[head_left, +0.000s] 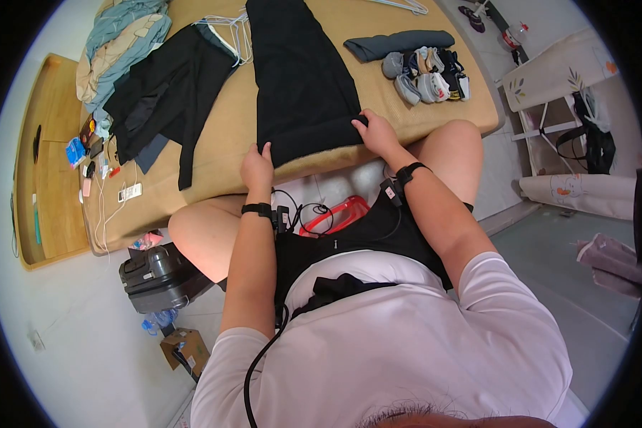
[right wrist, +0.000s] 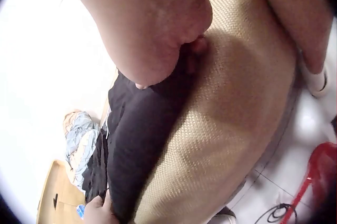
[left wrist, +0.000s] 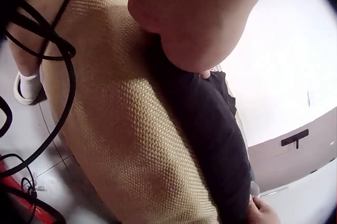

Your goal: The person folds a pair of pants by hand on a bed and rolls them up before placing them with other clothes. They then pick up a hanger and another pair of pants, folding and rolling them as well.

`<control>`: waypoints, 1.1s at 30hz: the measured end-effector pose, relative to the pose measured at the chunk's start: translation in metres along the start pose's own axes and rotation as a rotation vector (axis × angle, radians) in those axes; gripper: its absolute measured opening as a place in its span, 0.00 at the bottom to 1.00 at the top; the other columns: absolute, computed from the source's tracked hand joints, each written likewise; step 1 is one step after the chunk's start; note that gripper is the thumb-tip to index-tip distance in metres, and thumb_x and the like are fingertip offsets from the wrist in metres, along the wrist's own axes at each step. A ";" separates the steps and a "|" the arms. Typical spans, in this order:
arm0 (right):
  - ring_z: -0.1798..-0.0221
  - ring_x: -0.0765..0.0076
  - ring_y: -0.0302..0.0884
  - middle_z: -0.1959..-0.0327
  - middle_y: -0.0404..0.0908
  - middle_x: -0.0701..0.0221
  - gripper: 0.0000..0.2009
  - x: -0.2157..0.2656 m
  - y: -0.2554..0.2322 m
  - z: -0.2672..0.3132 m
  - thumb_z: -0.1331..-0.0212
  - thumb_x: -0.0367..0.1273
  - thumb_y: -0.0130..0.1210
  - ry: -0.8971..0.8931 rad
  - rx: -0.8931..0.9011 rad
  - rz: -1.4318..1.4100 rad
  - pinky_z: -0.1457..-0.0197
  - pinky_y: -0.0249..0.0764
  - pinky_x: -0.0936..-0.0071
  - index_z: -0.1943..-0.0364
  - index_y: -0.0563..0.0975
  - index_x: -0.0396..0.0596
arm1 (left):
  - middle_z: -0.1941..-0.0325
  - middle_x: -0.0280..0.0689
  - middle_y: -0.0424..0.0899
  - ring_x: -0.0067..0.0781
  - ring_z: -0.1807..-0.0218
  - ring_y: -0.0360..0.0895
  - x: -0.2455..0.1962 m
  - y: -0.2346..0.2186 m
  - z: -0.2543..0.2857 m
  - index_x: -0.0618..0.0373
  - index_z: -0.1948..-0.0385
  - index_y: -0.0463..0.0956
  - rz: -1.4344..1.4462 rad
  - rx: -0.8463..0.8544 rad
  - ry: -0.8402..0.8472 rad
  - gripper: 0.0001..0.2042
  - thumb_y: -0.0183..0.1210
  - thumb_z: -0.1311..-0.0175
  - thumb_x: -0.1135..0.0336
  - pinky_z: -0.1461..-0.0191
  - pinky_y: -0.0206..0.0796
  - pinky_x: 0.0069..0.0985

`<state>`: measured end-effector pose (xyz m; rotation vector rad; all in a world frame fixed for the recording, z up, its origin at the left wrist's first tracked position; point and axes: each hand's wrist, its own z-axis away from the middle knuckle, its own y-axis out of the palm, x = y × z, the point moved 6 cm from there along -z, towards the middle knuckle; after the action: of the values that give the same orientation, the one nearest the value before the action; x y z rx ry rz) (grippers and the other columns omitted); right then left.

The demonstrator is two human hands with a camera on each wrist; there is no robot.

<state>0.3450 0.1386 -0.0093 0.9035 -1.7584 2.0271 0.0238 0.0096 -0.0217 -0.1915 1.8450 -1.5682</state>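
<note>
A long pair of black trousers (head_left: 299, 78), folded lengthwise, lies across the woven mat (head_left: 221, 143) on the bed. Its near end is turned over into a thick band by the bed's front edge. My left hand (head_left: 257, 167) grips the left corner of that band, thumb on top. At the right corner, my right hand (head_left: 380, 135) pinches the cloth the same way. The left wrist view shows the band as a dark roll (left wrist: 210, 129) running between both hands. In the right wrist view, the fingers under the cloth are mostly hidden.
Left of the trousers lie another black garment (head_left: 164, 85) and white hangers (head_left: 228, 36). Rolled socks (head_left: 428, 71) and a rolled dark grey garment (head_left: 399, 44) are at right. A phone (head_left: 130, 192) with cables sits at the left edge. Below are a red basin (head_left: 342, 214) and suitcase (head_left: 153, 278).
</note>
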 end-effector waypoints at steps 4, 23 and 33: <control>0.49 0.40 0.82 0.54 0.85 0.51 0.20 0.006 -0.009 0.004 0.35 0.45 0.62 -0.103 -0.086 0.006 0.47 0.77 0.52 0.48 0.79 0.45 | 0.57 0.50 0.86 0.54 0.54 0.84 0.004 -0.007 0.003 0.59 0.49 0.80 0.162 -0.158 0.095 0.18 0.62 0.30 0.55 0.50 0.74 0.45; 0.29 0.55 0.69 0.33 0.75 0.66 0.34 0.052 -0.004 0.029 0.52 0.25 0.63 -0.566 0.046 0.211 0.26 0.63 0.56 0.34 0.75 0.58 | 0.36 0.38 0.79 0.46 0.33 0.73 -0.062 -0.016 0.031 0.49 0.38 0.77 0.175 0.034 0.644 0.32 0.71 0.51 0.71 0.28 0.61 0.43; 0.36 0.57 0.73 0.42 0.80 0.70 0.24 0.028 -0.012 0.013 0.50 0.31 0.68 -0.407 0.032 0.255 0.36 0.68 0.58 0.44 0.83 0.57 | 0.40 0.47 0.82 0.51 0.38 0.78 -0.018 -0.008 0.005 0.52 0.42 0.79 0.284 0.122 0.431 0.30 0.66 0.53 0.78 0.35 0.71 0.39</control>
<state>0.3343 0.1234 0.0183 1.2273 -2.1541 2.1440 0.0379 0.0130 -0.0076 0.4796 1.9767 -1.5956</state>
